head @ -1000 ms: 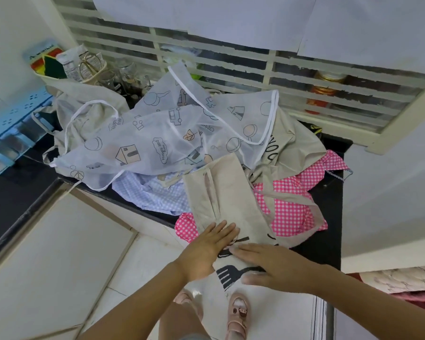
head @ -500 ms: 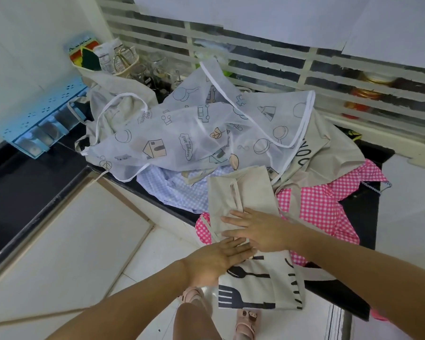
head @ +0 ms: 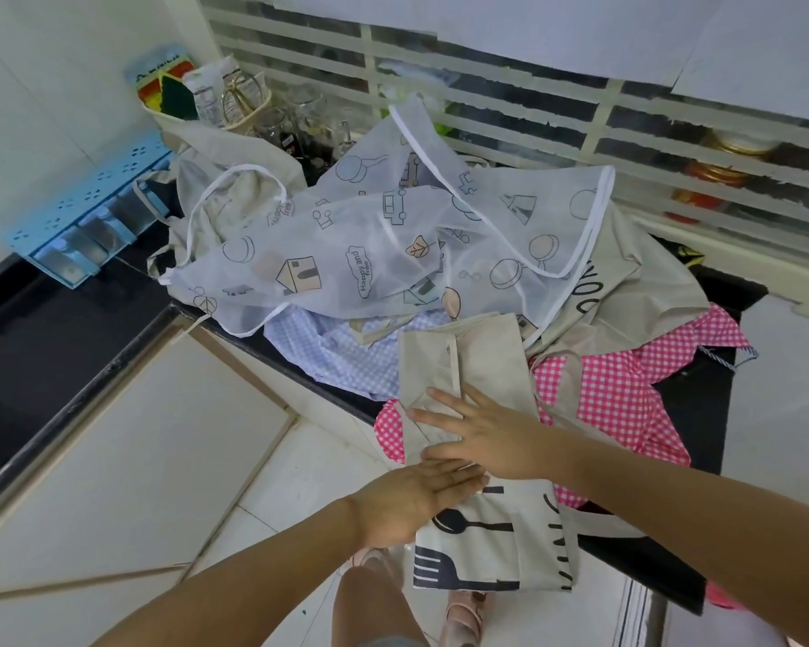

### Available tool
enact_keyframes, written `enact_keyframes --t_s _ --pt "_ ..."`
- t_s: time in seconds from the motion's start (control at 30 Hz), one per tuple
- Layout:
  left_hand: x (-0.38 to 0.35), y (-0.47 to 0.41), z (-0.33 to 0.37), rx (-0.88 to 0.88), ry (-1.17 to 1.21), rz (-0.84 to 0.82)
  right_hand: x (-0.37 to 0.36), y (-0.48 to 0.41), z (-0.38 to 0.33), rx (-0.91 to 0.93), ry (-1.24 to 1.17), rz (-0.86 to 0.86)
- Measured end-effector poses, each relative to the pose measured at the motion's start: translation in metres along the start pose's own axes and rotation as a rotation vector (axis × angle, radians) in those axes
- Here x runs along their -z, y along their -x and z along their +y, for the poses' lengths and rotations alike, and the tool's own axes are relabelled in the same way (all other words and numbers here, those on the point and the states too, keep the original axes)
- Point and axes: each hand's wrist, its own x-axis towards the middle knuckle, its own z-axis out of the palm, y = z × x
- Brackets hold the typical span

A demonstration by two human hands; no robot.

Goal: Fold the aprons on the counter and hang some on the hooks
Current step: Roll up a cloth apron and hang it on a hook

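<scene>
Your left hand (head: 407, 502) and right hand (head: 482, 436) lie flat and open on the beige apron (head: 482, 361). Its near end overhangs the surface (head: 690, 408); released, it could slide off.

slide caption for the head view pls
Left hand and right hand press a folded beige apron flat over a pink checked apron on the counter.

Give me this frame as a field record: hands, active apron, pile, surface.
left hand: flat, pressing the beige apron
right hand: flat, on the same apron, just beyond the left hand
beige apron: folded into a narrow strip, its cutlery-print end hanging over the counter edge
pile: sheer apron on top, overlapping the blue check apron; pink check apron under the beige apron
counter: black
</scene>
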Motion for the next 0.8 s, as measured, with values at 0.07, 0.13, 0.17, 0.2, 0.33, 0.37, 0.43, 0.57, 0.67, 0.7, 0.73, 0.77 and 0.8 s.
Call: enact_keyframes --t_s 0.07,0.13,0.17,0.2,0.33,0.37,0.43,0.57,0.67,0.7,0.73,0.77,0.8 --pt "-0.004 -0.003 -0.003 0.016 -0.036 0.026 0.002 0.007 0.001 -0.022 -0.007 0.014" --pt "-0.006 0.001 -0.003 0.042 -0.054 0.063 0.001 0.015 0.002 -0.064 0.002 0.005" --pt "-0.005 0.004 -0.002 0.053 -0.067 0.063 0.000 0.021 0.003 -0.074 0.000 -0.007" --pt "-0.005 0.009 -0.003 0.052 -0.074 0.055 -0.002 0.027 0.005 -0.080 -0.008 -0.030" --pt "-0.005 -0.011 -0.002 0.238 0.253 0.122 0.007 0.046 0.009 -0.111 -0.211 -0.157" --pt "-0.004 -0.010 -0.003 0.284 0.413 0.149 0.012 0.046 0.011 -0.129 -0.304 -0.219" --pt "0.006 -0.014 -0.005 0.279 0.429 0.090 0.024 0.038 0.015 -0.198 -0.487 -0.340" --pt "0.035 -0.011 0.003 0.670 0.959 0.231 0.066 0.029 0.027 -0.496 -1.050 -0.430" --pt "0.059 -0.020 -0.013 0.729 1.355 0.355 0.084 0.038 0.047 -0.904 -1.505 -0.201" --pt "0.067 -0.025 -0.017 0.759 1.466 0.360 0.084 0.040 0.052 -1.001 -1.706 -0.046" --pt "0.073 -0.028 -0.020 0.799 1.545 0.352 0.078 0.040 0.058 -1.064 -1.872 0.097" --pt "0.075 -0.032 -0.025 0.831 1.576 0.330 0.077 0.038 0.063 -1.085 -2.032 0.188" --pt "0.076 -0.035 -0.030 0.866 1.574 0.289 0.070 0.037 0.067 -1.100 -2.072 0.235"
